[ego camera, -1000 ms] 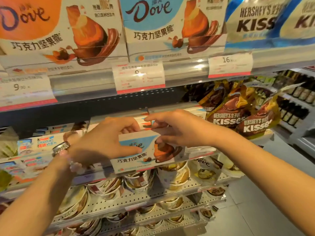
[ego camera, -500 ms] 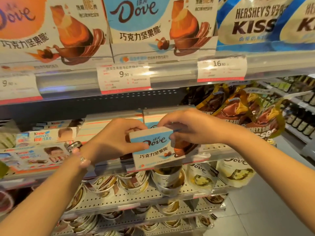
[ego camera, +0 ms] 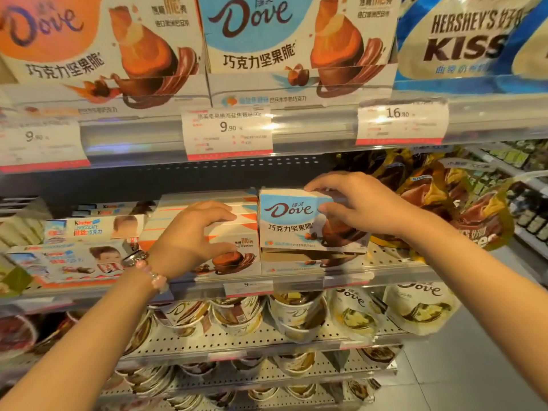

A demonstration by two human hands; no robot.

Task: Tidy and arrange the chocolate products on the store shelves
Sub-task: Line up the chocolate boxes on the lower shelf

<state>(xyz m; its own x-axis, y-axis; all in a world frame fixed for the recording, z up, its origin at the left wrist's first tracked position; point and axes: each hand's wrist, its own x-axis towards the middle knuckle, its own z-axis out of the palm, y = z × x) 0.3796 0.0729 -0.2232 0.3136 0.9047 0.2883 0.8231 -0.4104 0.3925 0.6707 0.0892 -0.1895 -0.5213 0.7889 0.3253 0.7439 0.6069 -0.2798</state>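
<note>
I see the blue Dove box (ego camera: 292,221) standing upright at the front of the middle shelf (ego camera: 394,275), on top of another box of the same kind. My right hand (ego camera: 353,203) pinches its upper right corner, fingers over the top edge and thumb on the front face. Just left of the blue Dove box, touching it, is the orange Dove stack (ego camera: 234,232); my left hand (ego camera: 189,238) curls round its front, thumb below and fingers on top, covering most of the print. Right of the blue Dove box hang Hershey's Kisses bags (ego camera: 480,215), close beside my right wrist. Further left lie Kinder boxes (ego camera: 74,256). Below it sit Dove cups (ego camera: 293,312). The box front is pale blue over white, with brown script and a chocolate picture.
</note>
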